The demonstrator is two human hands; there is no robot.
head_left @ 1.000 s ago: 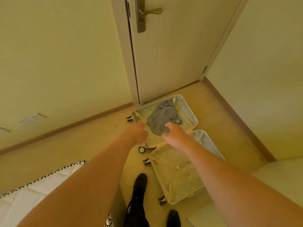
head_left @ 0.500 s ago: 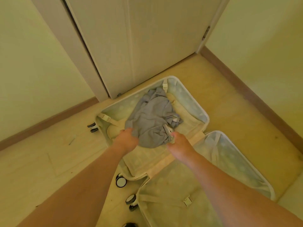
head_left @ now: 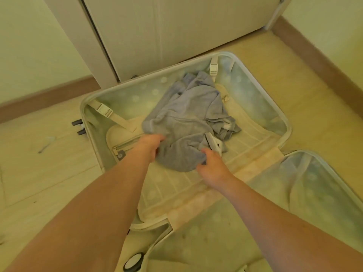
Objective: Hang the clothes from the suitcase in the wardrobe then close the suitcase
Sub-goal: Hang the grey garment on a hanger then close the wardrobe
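Head view looks down on an open suitcase (head_left: 261, 107) lying flat on the floor (head_left: 39, 173) by a door (head_left: 176, 30); a crumpled grey garment (head_left: 188, 118) sits in its far half, near the middle; the left hand (head_left: 150, 145) grips the garment's near left edge; the right hand (head_left: 211, 165) pinches its near right edge, fingers curled into the cloth; a suitcase wheel (head_left: 133, 262) shows at the bottom.

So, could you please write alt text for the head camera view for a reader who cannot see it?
Two bare hands, left hand and right hand, grip a crumpled grey garment lying in the far half of an open suitcase on the floor. A closed door stands just beyond it.
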